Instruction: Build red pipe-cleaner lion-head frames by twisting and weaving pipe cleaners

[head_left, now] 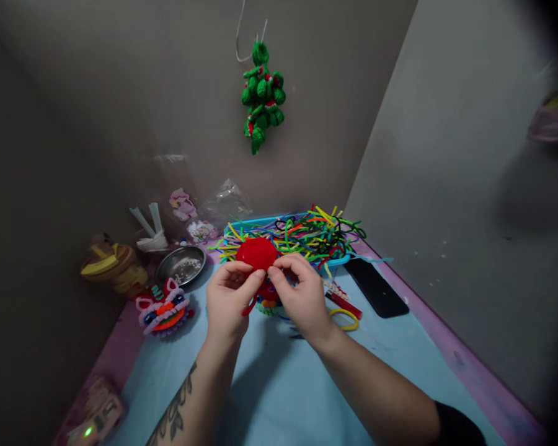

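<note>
Apparently, a red piece [256, 251] was mid-frame | left hand [227, 298] and right hand [303, 296] pinched its lower edge | step likely was shaping it | next move probably called for even fingertip pressure | blue tray [251, 223] lay behind

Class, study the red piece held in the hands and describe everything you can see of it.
The red piece has a rounded upper edge and looks soft and fuzzy. It is held up in front of the tray, pinched low down by the left hand and the right hand. A red strand shows below; whether it joins the piece is unclear.
</note>
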Motion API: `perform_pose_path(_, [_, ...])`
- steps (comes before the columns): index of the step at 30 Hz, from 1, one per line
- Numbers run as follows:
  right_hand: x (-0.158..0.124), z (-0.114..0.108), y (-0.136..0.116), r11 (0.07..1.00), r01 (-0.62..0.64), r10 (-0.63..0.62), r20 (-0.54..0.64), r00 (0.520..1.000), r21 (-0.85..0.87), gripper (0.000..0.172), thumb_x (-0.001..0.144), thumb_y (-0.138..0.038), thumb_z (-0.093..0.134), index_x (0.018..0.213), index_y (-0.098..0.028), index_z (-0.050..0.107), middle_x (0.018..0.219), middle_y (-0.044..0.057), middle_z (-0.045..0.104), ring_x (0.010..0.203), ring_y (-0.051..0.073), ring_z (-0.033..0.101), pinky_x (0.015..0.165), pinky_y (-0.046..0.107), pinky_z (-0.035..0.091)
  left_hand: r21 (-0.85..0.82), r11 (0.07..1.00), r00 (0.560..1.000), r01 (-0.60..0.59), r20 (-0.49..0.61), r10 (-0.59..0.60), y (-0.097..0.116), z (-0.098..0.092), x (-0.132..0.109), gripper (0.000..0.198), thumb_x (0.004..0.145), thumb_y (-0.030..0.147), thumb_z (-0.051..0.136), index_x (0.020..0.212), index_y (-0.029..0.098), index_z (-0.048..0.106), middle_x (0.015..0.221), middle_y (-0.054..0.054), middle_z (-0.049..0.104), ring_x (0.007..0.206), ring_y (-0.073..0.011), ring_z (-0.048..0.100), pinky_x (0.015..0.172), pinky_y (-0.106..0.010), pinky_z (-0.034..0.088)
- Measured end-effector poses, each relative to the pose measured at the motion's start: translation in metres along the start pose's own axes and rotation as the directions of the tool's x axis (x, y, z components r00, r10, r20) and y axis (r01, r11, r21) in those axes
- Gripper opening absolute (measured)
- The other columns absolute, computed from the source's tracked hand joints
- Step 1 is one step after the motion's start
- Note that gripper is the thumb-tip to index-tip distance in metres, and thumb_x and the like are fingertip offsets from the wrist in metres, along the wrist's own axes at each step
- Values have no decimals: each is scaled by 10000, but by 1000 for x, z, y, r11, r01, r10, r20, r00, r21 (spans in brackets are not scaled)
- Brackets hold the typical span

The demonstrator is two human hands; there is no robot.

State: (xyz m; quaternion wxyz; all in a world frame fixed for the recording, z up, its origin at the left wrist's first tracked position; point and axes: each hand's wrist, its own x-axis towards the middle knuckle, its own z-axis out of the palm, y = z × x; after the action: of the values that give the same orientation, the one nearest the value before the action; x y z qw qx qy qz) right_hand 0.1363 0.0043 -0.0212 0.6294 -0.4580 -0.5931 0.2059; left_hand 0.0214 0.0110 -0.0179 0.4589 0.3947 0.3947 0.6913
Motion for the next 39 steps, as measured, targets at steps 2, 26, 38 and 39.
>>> perform_pose_path(2, [1, 0, -1, 993, -94, 93, 24, 995, 64, 101, 806, -237, 588, 713, -197, 581, 730, -2, 566, 695, 138, 531, 648, 257, 433, 20, 1000, 1000, -4, 0, 4, 1, 1, -2, 221, 535, 140, 818, 663, 156, 639, 577, 50, 633, 522, -52, 552, 541, -146, 448])
perform_pose_path(26, [4, -1, 9, 932, -279, 253, 132, 958, 233, 295, 794, -321, 587, 535, -186, 553, 792, 20, 489, 806, 165, 494, 745, 281, 413, -17, 998, 997, 66, 48, -65, -6, 3, -4, 226, 532, 184, 834, 656, 155, 648, 608, 26, 656, 549, -78, 582, 559, -179, 460])
perform_pose_path(38, [3, -8, 5, 889, 457, -413, 370, 832, -37, 232, 832, -136, 505, 1011, -244, 606, 902, 61, 617, 850, 197, 560, 783, 351, 473, -100, 995, 990, 5, -140, -19, -2, 5, -1, 263, 530, 208, 829, 698, 156, 634, 605, 33, 644, 549, -72, 583, 557, -171, 459])
perform_pose_path(39, [2, -7, 5, 882, 469, -425, 358, 831, -43, 199, 847, -144, 499, 984, -242, 606, 878, 57, 624, 821, 191, 562, 768, 346, 472, -104, 994, 991, 19, -129, -33, -3, 5, -2, 263, 529, 206, 830, 696, 155, 633, 596, 35, 640, 538, -69, 575, 550, -168, 454])
